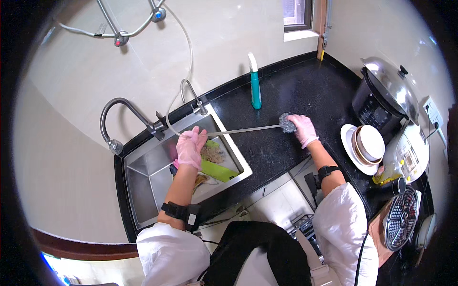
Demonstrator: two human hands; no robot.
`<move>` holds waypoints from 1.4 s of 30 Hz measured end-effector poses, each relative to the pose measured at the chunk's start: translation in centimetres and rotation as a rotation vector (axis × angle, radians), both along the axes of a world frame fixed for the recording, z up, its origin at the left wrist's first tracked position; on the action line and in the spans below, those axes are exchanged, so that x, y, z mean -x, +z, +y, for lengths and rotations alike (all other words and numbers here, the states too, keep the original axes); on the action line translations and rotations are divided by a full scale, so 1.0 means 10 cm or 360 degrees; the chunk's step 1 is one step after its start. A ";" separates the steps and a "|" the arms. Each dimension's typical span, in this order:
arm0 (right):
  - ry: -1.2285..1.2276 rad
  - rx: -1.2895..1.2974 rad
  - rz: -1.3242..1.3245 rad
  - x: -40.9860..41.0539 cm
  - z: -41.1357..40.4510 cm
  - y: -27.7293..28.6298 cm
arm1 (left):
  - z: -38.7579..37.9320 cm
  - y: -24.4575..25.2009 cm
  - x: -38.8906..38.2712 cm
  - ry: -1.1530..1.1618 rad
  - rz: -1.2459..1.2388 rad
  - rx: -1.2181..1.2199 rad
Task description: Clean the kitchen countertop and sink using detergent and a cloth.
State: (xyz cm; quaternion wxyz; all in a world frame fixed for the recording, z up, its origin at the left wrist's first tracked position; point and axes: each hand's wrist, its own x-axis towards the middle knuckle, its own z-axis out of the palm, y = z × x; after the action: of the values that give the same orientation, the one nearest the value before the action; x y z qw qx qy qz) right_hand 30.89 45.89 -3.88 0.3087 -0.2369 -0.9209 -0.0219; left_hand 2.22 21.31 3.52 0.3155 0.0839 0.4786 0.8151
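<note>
My left hand [190, 147], in a thin pink glove, is over the sink [141, 178] with a pale flexible hose [191, 50] passing at its fingers. A straight light-coloured length runs from there to a grey scouring pad [287, 123] above the black counter. My right hand [304, 129], gloved in pink too, has its fingers closed on that pad. Below my left hand, a green board-like item [219, 171] and a brownish fibrous clump [213, 153] lie in the sink. Whether the straight length is hose or a separate stick, I cannot tell.
A teal spray bottle [255, 89] stands near the wall. To the right are stacked bowls on a plate [349, 143], a black cooker [372, 107] with a metal lid, a white rice cooker [408, 153] and a perforated steamer tray [401, 218]. A curved faucet [123, 102] rises behind the sink.
</note>
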 end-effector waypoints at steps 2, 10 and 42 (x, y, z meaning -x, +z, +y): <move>-0.0152 -0.0010 -0.0174 -0.10 0.21 -0.02 | 0.00 -0.06 0.05 0.0024 0.0018 0.0040; -0.0355 0.0778 0.0463 0.19 0.27 0.50 | 0.25 -0.56 -0.27 -0.0217 0.0357 -0.0001; 0.0953 0.0606 0.0404 1.95 -0.96 0.56 | 1.23 -1.75 -1.14 -0.1353 0.2209 0.0624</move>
State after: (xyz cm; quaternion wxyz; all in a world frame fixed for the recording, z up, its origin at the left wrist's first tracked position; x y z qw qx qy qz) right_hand 11.42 36.29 1.76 0.3634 -0.0112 -0.8915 0.2704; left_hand 13.57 33.61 -13.96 0.2387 0.6836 0.6249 0.2919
